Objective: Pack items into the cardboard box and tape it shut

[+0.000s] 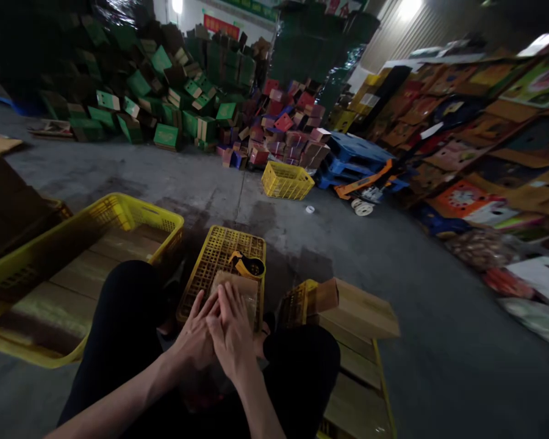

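Note:
A small brown cardboard box (246, 286) rests on an upturned yellow plastic crate (214, 249) between my knees. My left hand (196, 334) lies on the box with its fingers stretched out. Overlapping it, my right hand (230, 334) presses its extended fingers flat on the top of the box. Clear tape seems to shine on the box beside my right fingers. Just beyond the box, a yellow-and-black tape dispenser (244, 264) lies on the crate. Part of the box is hidden under my hands.
To the left stands a large yellow crate (119, 204) holding several flat brown boxes. An open carton (363, 308) tops another stack at right. Farther off are a yellow basket (287, 181), a pallet jack (363, 186), blue pallets (354, 148) and heaped green cartons (167, 135).

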Action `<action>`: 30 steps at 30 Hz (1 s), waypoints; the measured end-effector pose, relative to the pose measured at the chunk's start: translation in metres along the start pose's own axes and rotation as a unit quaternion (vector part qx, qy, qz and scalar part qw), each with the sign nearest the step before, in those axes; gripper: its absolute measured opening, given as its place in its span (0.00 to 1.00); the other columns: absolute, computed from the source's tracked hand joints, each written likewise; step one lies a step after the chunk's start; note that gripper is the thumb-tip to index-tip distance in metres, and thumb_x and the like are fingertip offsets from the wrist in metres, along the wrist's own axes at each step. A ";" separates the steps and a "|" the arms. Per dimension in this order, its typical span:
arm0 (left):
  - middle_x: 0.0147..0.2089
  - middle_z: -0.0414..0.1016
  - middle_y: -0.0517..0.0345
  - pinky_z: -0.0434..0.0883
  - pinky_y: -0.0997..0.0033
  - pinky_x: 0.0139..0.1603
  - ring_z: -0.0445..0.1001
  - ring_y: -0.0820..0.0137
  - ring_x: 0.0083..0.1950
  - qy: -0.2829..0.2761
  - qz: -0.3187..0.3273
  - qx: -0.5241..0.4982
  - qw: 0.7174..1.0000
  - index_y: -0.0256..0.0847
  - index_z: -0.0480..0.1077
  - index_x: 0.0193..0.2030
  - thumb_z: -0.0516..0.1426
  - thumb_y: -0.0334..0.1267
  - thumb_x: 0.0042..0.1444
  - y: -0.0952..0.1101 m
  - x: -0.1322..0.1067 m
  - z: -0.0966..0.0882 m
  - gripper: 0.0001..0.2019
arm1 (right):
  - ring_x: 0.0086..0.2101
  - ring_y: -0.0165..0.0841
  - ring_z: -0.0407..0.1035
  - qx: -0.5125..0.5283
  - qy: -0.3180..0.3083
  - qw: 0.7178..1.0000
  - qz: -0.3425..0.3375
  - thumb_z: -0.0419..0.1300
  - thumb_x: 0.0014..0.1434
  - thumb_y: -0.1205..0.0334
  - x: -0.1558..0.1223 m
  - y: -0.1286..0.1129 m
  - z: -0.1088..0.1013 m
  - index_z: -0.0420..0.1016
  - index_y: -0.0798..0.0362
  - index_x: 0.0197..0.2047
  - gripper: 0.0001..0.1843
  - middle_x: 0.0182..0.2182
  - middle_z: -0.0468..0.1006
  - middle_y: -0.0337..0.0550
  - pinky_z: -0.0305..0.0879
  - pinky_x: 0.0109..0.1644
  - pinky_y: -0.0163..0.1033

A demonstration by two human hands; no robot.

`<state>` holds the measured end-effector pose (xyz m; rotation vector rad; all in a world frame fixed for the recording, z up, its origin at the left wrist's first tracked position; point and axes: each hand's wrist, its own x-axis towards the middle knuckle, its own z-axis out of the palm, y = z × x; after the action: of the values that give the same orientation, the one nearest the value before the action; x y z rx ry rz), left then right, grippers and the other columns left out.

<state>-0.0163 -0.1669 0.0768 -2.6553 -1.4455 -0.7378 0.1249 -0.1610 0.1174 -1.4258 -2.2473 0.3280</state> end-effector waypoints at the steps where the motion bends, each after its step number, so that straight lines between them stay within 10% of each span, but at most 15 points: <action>1: 0.74 0.58 0.45 0.38 0.43 0.76 0.50 0.50 0.77 0.001 0.003 0.000 1.000 0.41 0.51 0.77 0.54 0.44 0.62 -0.001 -0.001 0.003 0.37 | 0.72 0.44 0.44 -0.008 -0.014 1.000 -0.004 0.47 0.73 0.47 0.001 -0.003 0.001 0.46 0.52 0.77 0.36 0.73 0.52 0.46 0.55 0.72 0.56; 30: 0.75 0.51 0.31 0.44 0.47 0.74 0.56 0.49 0.75 0.036 -0.113 0.016 0.993 0.29 0.38 0.78 0.51 0.62 0.64 0.001 -0.025 -0.004 0.48 | 0.71 0.46 0.47 -0.041 -0.007 0.998 0.043 0.48 0.74 0.48 -0.021 0.010 -0.012 0.51 0.52 0.76 0.33 0.72 0.54 0.50 0.53 0.72 0.60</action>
<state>-0.0283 -0.1882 0.0706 -2.4390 -1.7427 -0.8080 0.1466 -0.1759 0.1188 -1.5696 -2.2377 0.2780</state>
